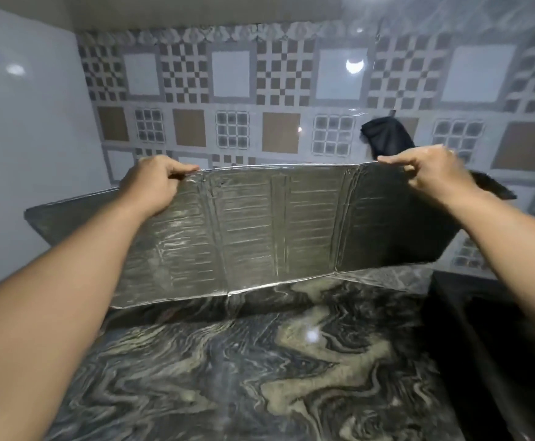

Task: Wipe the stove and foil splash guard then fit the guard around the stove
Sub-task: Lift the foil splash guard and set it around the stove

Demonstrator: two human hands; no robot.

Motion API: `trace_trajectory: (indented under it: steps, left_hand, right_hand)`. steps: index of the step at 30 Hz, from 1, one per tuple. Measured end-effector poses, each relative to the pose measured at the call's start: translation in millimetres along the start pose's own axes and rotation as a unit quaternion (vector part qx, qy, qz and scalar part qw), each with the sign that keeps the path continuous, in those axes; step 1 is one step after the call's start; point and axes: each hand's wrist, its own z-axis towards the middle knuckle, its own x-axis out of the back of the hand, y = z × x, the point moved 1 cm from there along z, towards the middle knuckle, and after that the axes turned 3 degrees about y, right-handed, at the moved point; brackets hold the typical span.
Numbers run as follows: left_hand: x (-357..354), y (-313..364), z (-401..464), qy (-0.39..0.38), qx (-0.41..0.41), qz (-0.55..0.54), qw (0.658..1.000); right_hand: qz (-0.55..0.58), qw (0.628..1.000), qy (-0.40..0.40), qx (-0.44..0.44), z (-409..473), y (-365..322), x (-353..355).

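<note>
While both arms reach forward in the head view, the foil splash guard (260, 224) stands upright across the middle of the frame, held by its top edge above a dark marbled countertop (260, 370). The left hand (156, 183) grips the top edge near the guard's left fold, fingers curled over the rim and thumb pointing inward along it. The right hand (431, 173) pinches the top edge near the right fold, fingers bent down over the foil. The guard's middle panels face the camera, ribbed and creased, while its left wing (69, 224) and right wing (399, 224) angle away toward the wall. Its lower edge lies close to the countertop, but whether it touches cannot be told. Behind the guard rises a wall of patterned tiles (260, 90) in brown, grey and white. A black cloth (387, 135) hangs on that wall just above the right hand. At the right edge a dark, flat shape (488, 338) sits on the countertop, too dim to identify.
</note>
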Motion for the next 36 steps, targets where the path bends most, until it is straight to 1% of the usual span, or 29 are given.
trace_trajectory:
  steps: [2, 4, 7, 12, 20, 25, 31, 36]
  left_hand:
    - [6.8, 22.9, -16.9, 0.020, 0.008, 0.013, 1.000]
    - [9.5, 43.7, -32.5, 0.038, 0.012, 0.021, 0.999]
    - [8.1, 69.5, -50.7, 0.052, 0.019, 0.034, 0.998]
    - [-9.8, 100.4, -63.0, 0.035, 0.041, 0.040, 0.998]
    - [-56.2, 131.4, -45.0, 0.016, 0.040, -0.010, 0.999]
    - [-82.8, 157.4, -39.9, 0.023, 0.045, -0.010, 0.999]
    - [-106.0, 208.4, -45.2, 0.038, 0.076, 0.016, 0.996]
    - [-134.4, 255.6, -57.6, 0.037, 0.114, 0.016, 0.993]
  right_hand:
    - [-0.024, 0.999, 0.022, 0.032, -7.5, 5.7, 20.8]
    - [-0.023, 0.998, 0.045, 0.049, -15.5, 12.0, 38.0]
    - [-0.023, 0.996, 0.054, 0.066, -27.2, 24.1, 55.3]
    - [-0.028, 0.994, 0.067, 0.084, -42.0, 55.5, 67.5]
    - [-0.061, 0.992, 0.098, 0.052, -33.1, 107.5, 75.9]
    - [-0.057, 0.991, 0.109, 0.054, -27.5, 138.0, 80.8]
    - [-0.053, 0.992, 0.107, 0.050, -18.7, 189.5, 85.2]
    - [-0.065, 0.997, 0.040, 0.031, -19.2, 234.7, 98.6]
